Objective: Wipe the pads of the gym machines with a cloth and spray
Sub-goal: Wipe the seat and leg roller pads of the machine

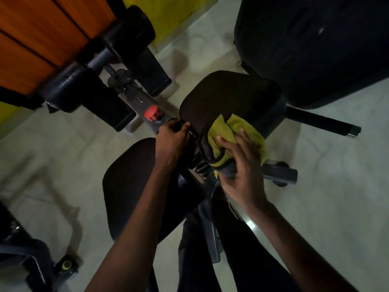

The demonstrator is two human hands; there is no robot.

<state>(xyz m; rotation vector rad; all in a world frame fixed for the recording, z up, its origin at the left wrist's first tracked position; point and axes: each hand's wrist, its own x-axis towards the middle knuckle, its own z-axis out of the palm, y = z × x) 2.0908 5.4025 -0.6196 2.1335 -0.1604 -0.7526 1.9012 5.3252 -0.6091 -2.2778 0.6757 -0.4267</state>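
From the head view, you looked down over a dim gym floor (328, 186) of pale, glossy tiles that filled most of the frame. In the upper left stood an orange panelled wall (35, 45), with a yellow strip (168, 15) beside it at the top centre. A large dark bulk (315, 45) took up the upper right.

At the centre sat a dark seat pad (227, 98), tilted, its near edge dropping toward you. Your right hand (244, 165) pressed a yellow-green cloth (246, 129) flat against that near edge, fingers spread over the fabric and the thumb wrapped under a dark fold of it. Your left hand (170, 140) was closed around the frame just left of the pad, next to a red knob (152, 113) on the grey post (136, 98). The two hands were apart, one on each side of the pad's near corner.

A second dark pad (130, 186) lay lower, under your left forearm. Two black foam rollers (69, 87) sat in the upper left on a crossbar, with ribbed foot plates (113, 110) below them. A black tube (322, 121) ran out to the right of the seat, and a grey tube (280, 173) lay below it. More dark equipment (31, 256) showed in the lower left corner. I could not see a spray bottle.
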